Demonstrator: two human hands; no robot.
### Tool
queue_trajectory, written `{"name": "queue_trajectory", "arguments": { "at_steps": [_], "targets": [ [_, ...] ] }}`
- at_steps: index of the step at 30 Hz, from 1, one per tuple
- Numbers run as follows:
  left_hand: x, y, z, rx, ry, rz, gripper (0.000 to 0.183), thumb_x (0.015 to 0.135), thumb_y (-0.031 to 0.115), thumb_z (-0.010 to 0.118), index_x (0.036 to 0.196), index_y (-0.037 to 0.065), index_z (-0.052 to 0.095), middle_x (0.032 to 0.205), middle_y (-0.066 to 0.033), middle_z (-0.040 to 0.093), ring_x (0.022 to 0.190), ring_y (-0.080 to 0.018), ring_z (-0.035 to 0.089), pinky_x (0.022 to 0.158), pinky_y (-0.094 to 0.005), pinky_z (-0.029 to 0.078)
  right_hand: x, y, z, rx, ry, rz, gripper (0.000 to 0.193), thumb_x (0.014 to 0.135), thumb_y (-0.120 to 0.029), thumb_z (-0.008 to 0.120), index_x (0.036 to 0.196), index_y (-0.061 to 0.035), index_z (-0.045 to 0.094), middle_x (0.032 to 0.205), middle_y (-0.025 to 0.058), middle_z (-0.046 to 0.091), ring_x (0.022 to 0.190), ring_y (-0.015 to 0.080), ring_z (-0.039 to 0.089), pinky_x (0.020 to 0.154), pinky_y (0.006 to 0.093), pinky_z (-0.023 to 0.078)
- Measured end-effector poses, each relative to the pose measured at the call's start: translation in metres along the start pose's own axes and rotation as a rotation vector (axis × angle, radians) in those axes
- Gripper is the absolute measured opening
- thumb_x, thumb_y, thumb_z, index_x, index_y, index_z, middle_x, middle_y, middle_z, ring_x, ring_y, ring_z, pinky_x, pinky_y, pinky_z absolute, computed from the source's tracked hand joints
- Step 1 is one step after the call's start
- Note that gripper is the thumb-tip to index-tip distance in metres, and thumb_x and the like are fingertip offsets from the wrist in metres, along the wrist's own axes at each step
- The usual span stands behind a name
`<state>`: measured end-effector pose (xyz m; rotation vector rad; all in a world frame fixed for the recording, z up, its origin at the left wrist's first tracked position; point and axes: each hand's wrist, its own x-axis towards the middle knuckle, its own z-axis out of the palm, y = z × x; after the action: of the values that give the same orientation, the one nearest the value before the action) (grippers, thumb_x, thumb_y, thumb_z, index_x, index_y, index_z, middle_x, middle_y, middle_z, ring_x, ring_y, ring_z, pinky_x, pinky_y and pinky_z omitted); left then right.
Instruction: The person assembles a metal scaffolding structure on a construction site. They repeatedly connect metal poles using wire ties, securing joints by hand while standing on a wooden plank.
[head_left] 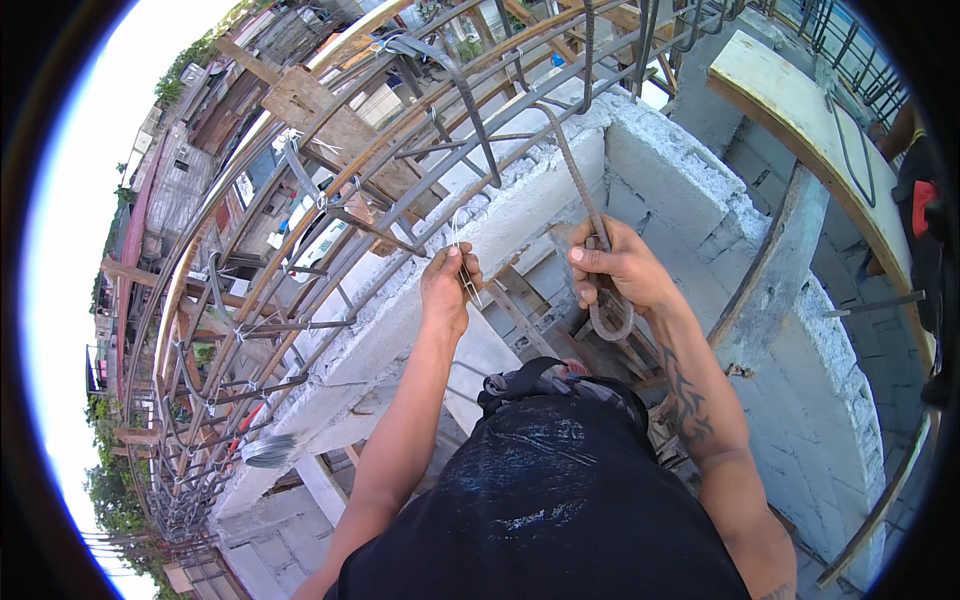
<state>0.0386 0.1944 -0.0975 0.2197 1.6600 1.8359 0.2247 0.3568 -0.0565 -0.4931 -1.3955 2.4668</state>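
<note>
- Left hand (447, 285): fingers closed on wire (458, 232), thin and looped.
- Right hand (620, 265): clamped around bar (574, 172), apart from the left.
- Bar: hooked end below the right hand, upper part near the cage (465, 95).
- Shirt (540, 500): pale marks; whether print or smears, cannot be told.

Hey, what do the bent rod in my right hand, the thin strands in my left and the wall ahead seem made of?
Bent rod: likely steel, dull rusty brown, with a ridged surface.
Thin strands: probably metal wire, pale and slightly shiny, slender and bent.
Wall: looks like concrete or plastered block, matte pale grey, with a rough, crumbly top edge.
</note>
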Motion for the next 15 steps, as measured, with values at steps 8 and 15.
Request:
{"name": "queue_trajectory", "arguments": {
  "at_steps": [8,15],
  "targets": [
    [0.083,0.006,0.031,-0.513,-0.053,-0.049,0.021,0.1,0.023,0.039,0.099,0.008,0.054,0.078,-0.0042,0.057,0.068,-0.0199,0.056,0.065,-0.037,0.048,-0.01,0.006,-0.003,-0.129,0.061,-0.033,0.019,0.088,-0.015,0.061,0.089,-0.0024,0.047,0.069,0.0084,0.056,0.049,0.0173,0.056,0.046,0.0302,0.045],
    [0.107,0.007,0.053,-0.731,-0.309,-0.079,0.019,0.099,0.022,0.04,0.092,0.009,0.053,0.069,0.0001,0.049,0.06,-0.0148,0.046,0.061,-0.0322,0.042,-0.049,-0.004,-0.009,-0.539,0.318,0.055,0.019,0.095,-0.02,0.05,0.095,-0.0003,0.048,0.068,0.0079,0.056,0.048,0.016,0.055,0.048,0.0304,0.043]
  ]
}}
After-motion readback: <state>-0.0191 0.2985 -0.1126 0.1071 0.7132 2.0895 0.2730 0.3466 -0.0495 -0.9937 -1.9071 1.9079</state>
